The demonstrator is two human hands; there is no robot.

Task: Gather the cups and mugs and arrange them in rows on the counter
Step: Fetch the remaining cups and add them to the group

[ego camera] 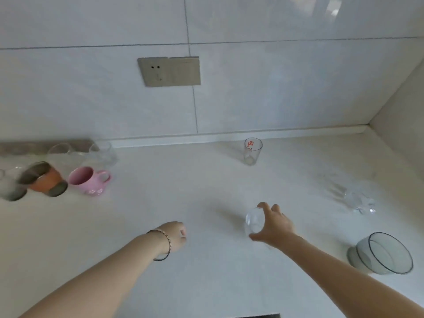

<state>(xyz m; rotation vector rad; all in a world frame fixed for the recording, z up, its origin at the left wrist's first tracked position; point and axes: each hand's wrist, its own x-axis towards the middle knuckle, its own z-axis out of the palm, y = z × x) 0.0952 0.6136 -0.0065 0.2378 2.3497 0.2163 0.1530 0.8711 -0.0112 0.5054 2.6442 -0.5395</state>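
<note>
Two hands over the surface (137,210). Your right hand (274,223), at 5 o'clock, has thumb and fingers curled round a clear glass (253,222). Your left hand (176,235), at 7 o'clock, is curled with nothing visible in it. Pink mug (88,180) and orange mug (46,180) sit side by side at 9 o'clock. Red-printed glass (252,151) stands at 12 o'clock from the held one, well apart.

White tiled wall (252,88), beige socket plate (169,71).
</note>
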